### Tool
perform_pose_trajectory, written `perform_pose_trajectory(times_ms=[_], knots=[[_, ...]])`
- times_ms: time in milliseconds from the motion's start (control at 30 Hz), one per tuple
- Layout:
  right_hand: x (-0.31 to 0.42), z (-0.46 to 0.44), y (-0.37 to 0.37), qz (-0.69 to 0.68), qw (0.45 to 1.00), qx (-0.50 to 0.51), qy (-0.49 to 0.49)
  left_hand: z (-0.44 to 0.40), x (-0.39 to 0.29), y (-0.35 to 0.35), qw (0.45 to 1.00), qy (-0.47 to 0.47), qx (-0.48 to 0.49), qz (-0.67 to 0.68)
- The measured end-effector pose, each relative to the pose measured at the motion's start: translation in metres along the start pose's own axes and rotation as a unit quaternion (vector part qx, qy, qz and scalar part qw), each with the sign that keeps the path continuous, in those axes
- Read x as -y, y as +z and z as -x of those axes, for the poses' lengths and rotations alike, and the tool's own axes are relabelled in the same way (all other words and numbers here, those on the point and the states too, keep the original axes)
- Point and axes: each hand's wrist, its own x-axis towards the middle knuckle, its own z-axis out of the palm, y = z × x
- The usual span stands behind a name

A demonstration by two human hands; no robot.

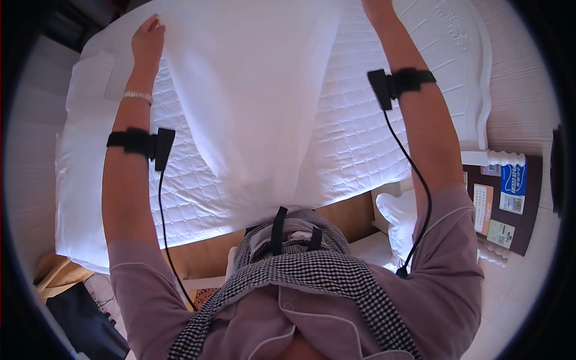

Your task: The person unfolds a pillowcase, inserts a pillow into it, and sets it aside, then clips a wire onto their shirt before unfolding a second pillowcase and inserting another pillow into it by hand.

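Observation:
A white sheet [246, 90] spreads between my raised arms and tapers down toward my waist, its lower part over a quilted white mattress cover [354, 144]. At the upper left, my left hand [148, 39] is closed, fingers pinched at the sheet's edge. My right hand [378, 9] is cut off by the top of the view, close to the sheet's other side. Its fingers are out of sight, so I cannot tell whether they grip the fabric. Both forearms wear black straps with small cabled boxes.
A carved white headboard [462, 72] borders the bed on the right. Beside it, a dark bedside surface [525, 222] carries cards and a blue packet [513, 180]. A white pillow [396, 216] lies below the bed's edge. A black bag-like item [87, 318] is at lower left.

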Motion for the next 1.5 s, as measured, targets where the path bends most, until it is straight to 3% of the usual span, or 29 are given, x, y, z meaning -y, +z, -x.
perform_pose_trajectory(times_ms=[33, 100, 133, 167, 200, 233, 267, 300, 367, 400, 467, 600, 733, 800, 833, 900, 933, 967, 1000, 1033, 1067, 1133, 1200, 1267, 1300, 1333, 1400, 1433, 1500], knots=[[-0.031, -0.004, 0.024, -0.006, 1.000, 0.006, 0.009, -0.003, 0.016, 0.018, 1.000, -0.009, 0.004, -0.008], [-0.109, 0.021, 0.070, 0.070, 0.979, -0.189, 0.035, 0.004, 0.058, 0.056, 0.971, 0.068, -0.034, -0.227], [-0.157, 0.055, 0.081, 0.276, 0.938, -0.197, -0.080, 0.016, 0.106, 0.069, 0.957, 0.057, 0.017, -0.284], [-0.110, 0.084, 0.069, 0.259, 0.959, 0.010, 0.117, 0.046, 0.141, 0.084, 0.950, 0.014, 0.046, -0.308], [-0.155, 0.126, 0.082, 0.206, 0.955, 0.079, 0.196, 0.087, 0.159, 0.091, 0.948, -0.037, 0.090, -0.304], [-0.184, 0.180, 0.097, 0.248, 0.941, 0.129, 0.188, 0.128, 0.191, 0.097, 0.942, -0.105, 0.115, -0.298], [-0.182, 0.219, 0.101, 0.319, 0.866, 0.311, 0.225, 0.175, 0.209, 0.102, 0.933, -0.164, 0.133, -0.293], [-0.205, 0.287, 0.115, 0.289, 0.901, 0.267, 0.183, 0.219, 0.226, 0.105, 0.908, -0.217, 0.163, -0.318], [-0.185, 0.379, 0.132, 0.183, 0.862, 0.275, 0.385, 0.301, 0.258, 0.105, 0.885, -0.294, 0.226, -0.283], [-0.163, 0.411, 0.141, 0.135, 0.857, 0.247, 0.432, 0.337, 0.262, 0.108, 0.877, -0.317, 0.226, -0.282], [-0.127, 0.457, 0.159, 0.105, 0.865, 0.266, 0.412, 0.380, 0.235, 0.115, 0.849, -0.394, 0.242, -0.255], [-0.068, 0.485, 0.186, 0.191, 0.869, 0.356, 0.286, 0.425, 0.159, 0.146, 0.889, -0.312, 0.196, -0.273], [-0.076, 0.480, 0.201, 0.240, 0.807, 0.449, 0.299, 0.444, 0.147, 0.158, 0.870, -0.309, 0.189, -0.334], [-0.100, 0.500, 0.203, 0.251, 0.865, 0.376, 0.217, 0.444, 0.177, 0.150, 0.881, -0.356, 0.126, -0.286], [-0.112, 0.505, 0.195, 0.254, 0.864, 0.377, 0.216, 0.428, 0.171, 0.142, 0.869, -0.400, 0.106, -0.271], [-0.137, 0.503, 0.173, 0.031, 0.862, 0.383, 0.329, 0.431, 0.209, 0.119, 0.872, -0.465, 0.065, -0.140], [-0.136, 0.493, 0.160, 0.032, 0.864, 0.382, 0.327, 0.427, 0.212, 0.109, 0.851, -0.516, 0.057, -0.077], [-0.132, 0.485, 0.144, -0.066, 0.820, 0.302, 0.481, 0.426, 0.211, 0.096, 0.852, -0.515, 0.059, -0.076], [-0.127, 0.475, 0.130, -0.162, 0.744, 0.209, 0.614, 0.422, 0.207, 0.085, 0.807, -0.586, 0.046, 0.056], [-0.126, 0.468, 0.114, -0.205, 0.716, 0.131, 0.654, 0.420, 0.205, 0.075, 0.743, -0.642, 0.033, 0.188], [-0.122, 0.462, 0.098, -0.247, 0.680, 0.054, 0.689, 0.419, 0.203, 0.068, 0.744, -0.640, 0.031, 0.190], [-0.132, 0.475, 0.070, -0.324, 0.633, -0.091, 0.697, 0.427, 0.207, 0.054, 0.671, -0.692, 0.093, 0.250], [-0.140, 0.489, 0.043, -0.394, 0.591, -0.163, 0.684, 0.451, 0.232, 0.044, 0.654, -0.697, 0.113, 0.272], [-0.123, 0.486, 0.034, -0.393, 0.572, -0.223, 0.684, 0.473, 0.247, 0.045, 0.665, -0.699, 0.031, 0.262], [-0.114, 0.483, 0.030, -0.391, 0.547, -0.286, 0.683, 0.481, 0.246, 0.056, 0.713, -0.659, -0.050, 0.235], [-0.106, 0.478, 0.028, -0.388, 0.549, -0.284, 0.684, 0.474, 0.226, 0.066, 0.710, -0.661, -0.051, 0.238], [-0.089, 0.471, 0.030, -0.395, 0.578, -0.281, 0.656, 0.440, 0.173, 0.079, 0.829, -0.558, -0.003, -0.033], [-0.087, 0.470, 0.029, -0.393, 0.579, -0.278, 0.658, 0.441, 0.172, 0.089, 0.876, -0.415, 0.095, -0.228], [-0.084, 0.466, 0.027, -0.364, 0.622, -0.251, 0.646, 0.453, 0.153, 0.103, 0.862, -0.364, 0.198, -0.293]])
